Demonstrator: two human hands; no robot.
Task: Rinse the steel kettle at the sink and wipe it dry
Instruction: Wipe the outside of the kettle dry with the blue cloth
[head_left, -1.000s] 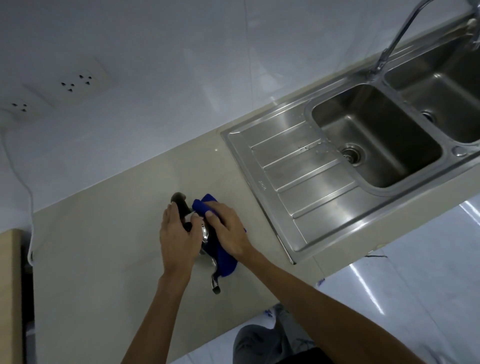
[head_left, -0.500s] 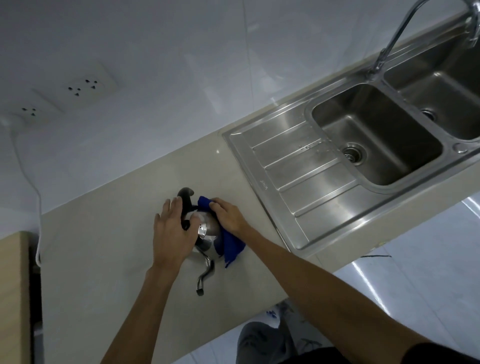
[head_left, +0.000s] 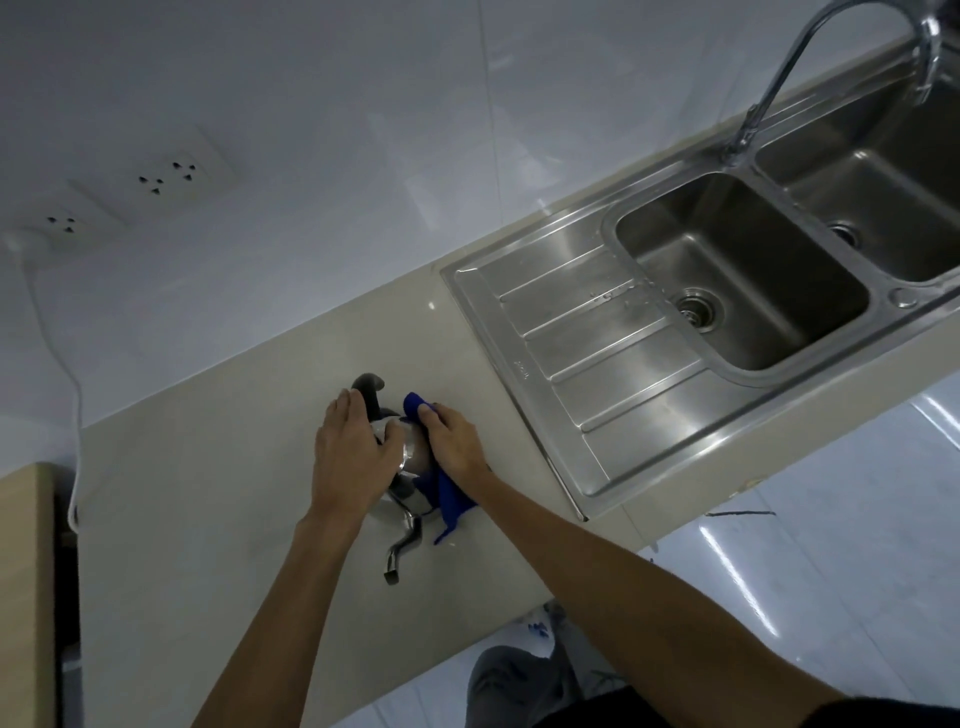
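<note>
The steel kettle (head_left: 408, 496) stands on the beige counter (head_left: 208, 519), left of the sink. Its curved spout points toward me and its black handle shows beyond my fingers. My left hand (head_left: 353, 460) lies flat over the kettle's top and left side, holding it steady. My right hand (head_left: 452, 441) presses a blue cloth (head_left: 447, 499) against the kettle's right side. The cloth's free end hangs down to the counter. Most of the kettle's body is hidden under both hands.
A steel double sink (head_left: 737, 270) with a ribbed drainboard (head_left: 587, 353) lies to the right, a tall curved tap (head_left: 810, 47) behind it. Wall sockets (head_left: 166, 174) and a white cable (head_left: 72, 415) are at the left. A wooden surface (head_left: 26, 571) borders the counter's left end.
The cloth has slid down from the kettle's top to its right side, and the spout has come into plain sight. My left hand stays on the kettle.
</note>
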